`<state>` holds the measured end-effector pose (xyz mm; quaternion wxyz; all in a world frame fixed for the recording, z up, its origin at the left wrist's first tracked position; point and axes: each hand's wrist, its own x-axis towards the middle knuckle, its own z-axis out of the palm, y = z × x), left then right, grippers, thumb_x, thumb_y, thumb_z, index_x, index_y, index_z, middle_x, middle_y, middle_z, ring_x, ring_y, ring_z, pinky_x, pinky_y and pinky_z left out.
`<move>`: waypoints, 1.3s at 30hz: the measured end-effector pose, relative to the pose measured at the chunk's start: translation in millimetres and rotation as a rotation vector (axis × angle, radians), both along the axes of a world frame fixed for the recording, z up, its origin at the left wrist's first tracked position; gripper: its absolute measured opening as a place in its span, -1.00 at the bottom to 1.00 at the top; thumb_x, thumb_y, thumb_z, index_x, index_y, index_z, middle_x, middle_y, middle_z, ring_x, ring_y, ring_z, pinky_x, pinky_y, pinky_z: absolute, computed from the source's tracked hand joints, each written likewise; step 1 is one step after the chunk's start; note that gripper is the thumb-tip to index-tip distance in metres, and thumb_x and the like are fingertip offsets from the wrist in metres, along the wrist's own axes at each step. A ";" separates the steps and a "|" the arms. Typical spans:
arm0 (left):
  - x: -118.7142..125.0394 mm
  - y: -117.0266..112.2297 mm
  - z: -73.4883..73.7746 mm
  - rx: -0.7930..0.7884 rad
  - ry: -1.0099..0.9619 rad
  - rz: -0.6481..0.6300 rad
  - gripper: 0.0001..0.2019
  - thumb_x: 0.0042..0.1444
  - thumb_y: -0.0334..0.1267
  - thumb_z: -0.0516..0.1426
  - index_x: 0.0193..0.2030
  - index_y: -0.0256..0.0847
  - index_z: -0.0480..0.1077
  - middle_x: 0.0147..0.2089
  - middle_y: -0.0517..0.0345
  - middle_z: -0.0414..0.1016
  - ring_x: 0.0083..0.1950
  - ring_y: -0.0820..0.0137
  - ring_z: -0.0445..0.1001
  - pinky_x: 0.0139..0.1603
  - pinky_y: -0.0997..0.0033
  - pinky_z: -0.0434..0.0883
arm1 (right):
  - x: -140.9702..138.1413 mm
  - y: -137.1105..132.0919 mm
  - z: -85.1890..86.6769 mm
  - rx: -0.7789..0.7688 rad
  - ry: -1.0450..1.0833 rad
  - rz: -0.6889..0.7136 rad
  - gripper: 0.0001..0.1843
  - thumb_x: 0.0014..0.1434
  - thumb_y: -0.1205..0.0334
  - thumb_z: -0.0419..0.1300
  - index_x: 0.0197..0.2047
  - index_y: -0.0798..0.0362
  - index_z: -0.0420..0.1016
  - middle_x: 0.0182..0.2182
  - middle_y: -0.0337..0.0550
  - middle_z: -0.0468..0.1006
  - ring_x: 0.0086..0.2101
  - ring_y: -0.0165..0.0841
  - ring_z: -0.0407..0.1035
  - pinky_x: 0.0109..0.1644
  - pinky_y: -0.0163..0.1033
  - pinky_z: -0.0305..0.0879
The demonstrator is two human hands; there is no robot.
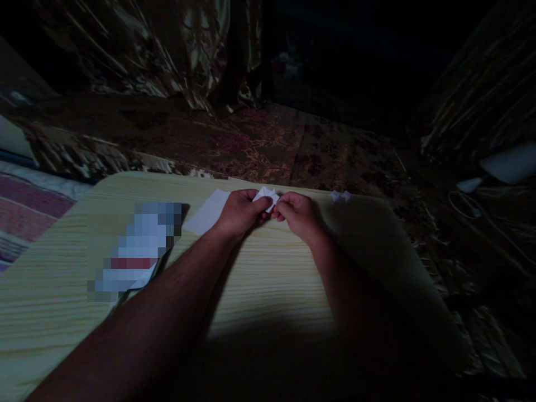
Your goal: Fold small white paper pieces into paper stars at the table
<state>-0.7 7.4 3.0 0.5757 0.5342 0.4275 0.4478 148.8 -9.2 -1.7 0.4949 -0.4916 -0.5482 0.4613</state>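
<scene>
A small piece of folded white paper [264, 194] is held between both hands above the far part of the table. My left hand [242, 213] grips it with the thumb on top, and its fingers are closed. On the paper's right edge, my right hand [298, 215] pinches with thumb and curled fingers. Partly behind my left hand lies a flat white sheet of paper [208, 212]. Off to the right of my right hand, two small folded white paper pieces [340, 196] rest near the table's far edge.
A phone-like object with a blurred-out screen [138, 245] lies on the pale wood-grain table [268, 285], beside my left forearm. Patterned brown cloth [251, 134] and hanging curtains [201, 50] are behind the table. At right is a white lamp-like object [508, 164] with a cable.
</scene>
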 end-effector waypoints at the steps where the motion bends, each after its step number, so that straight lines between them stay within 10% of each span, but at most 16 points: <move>1: -0.1 0.1 -0.5 0.004 0.002 0.000 -0.80 -0.05 -0.20 0.22 -0.54 -0.28 0.39 -0.62 0.18 0.40 -0.65 0.55 0.26 -0.64 0.54 0.14 | 0.1 0.1 -0.3 -0.002 -0.003 0.000 -0.93 0.01 0.28 0.14 -0.47 0.07 0.38 -0.61 -0.27 0.51 -0.57 -0.48 0.38 -0.47 -0.39 0.31; 39: 1.6 -10.6 6.1 0.104 0.051 -0.018 -0.83 -0.08 -0.24 0.26 -0.40 -0.31 0.43 -0.59 0.25 0.39 -0.62 0.58 0.21 -0.60 0.56 0.11 | 1.3 3.4 -3.7 -0.012 0.053 0.010 -0.87 0.00 0.20 0.22 -0.42 0.09 0.44 -0.58 -0.26 0.52 -0.54 -0.46 0.41 -0.44 -0.37 0.35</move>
